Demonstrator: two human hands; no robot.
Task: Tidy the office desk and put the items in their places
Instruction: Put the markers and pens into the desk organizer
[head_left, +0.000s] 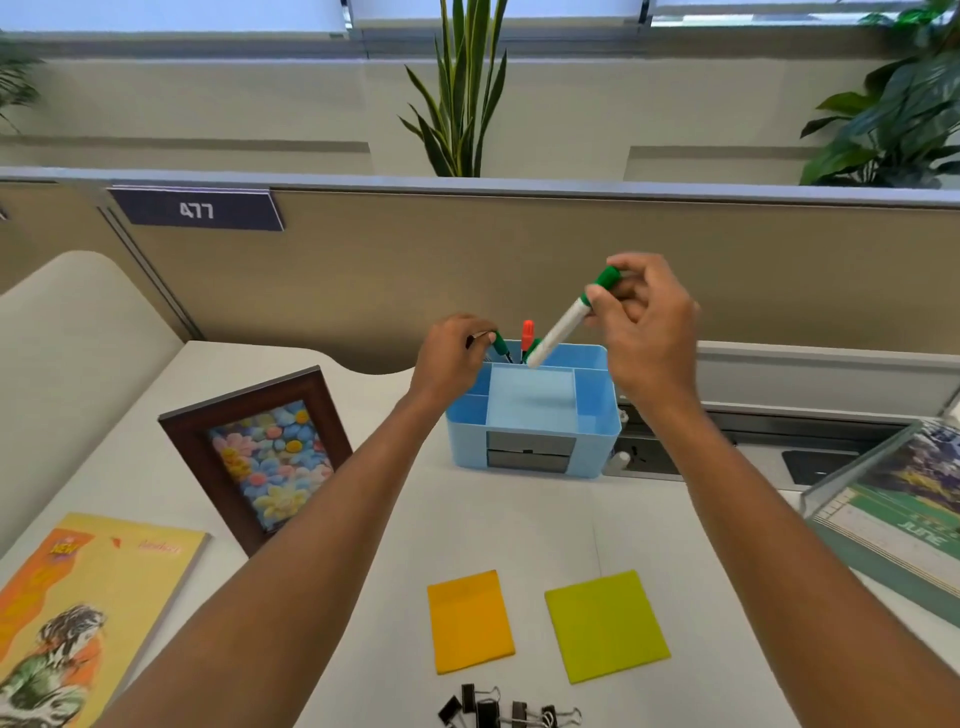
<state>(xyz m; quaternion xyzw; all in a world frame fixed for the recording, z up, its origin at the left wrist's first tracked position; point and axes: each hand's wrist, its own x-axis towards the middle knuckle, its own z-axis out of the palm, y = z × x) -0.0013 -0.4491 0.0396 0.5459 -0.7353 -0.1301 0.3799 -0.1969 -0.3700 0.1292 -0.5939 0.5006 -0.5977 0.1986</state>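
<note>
Yellow notebook (93, 597): lay flat at the desk's (519, 525) left edge. Picture frame (254, 452): stood tilted just beside it. Left hand (452, 358): fingers pinched on a green pen (501, 347) at the organizer's rear compartment. Blue organizer (535, 410): stood mid-desk; red pen (527, 335) upright in the rear slot. Right hand (644, 322): fingers clamped on the green cap of a white marker (566, 322), tip slanted down to the rear compartment. Orange pad (470, 621), green pad (605, 626), binder clips (506, 709): near front edge. Calendar (893, 514): far right.
</note>
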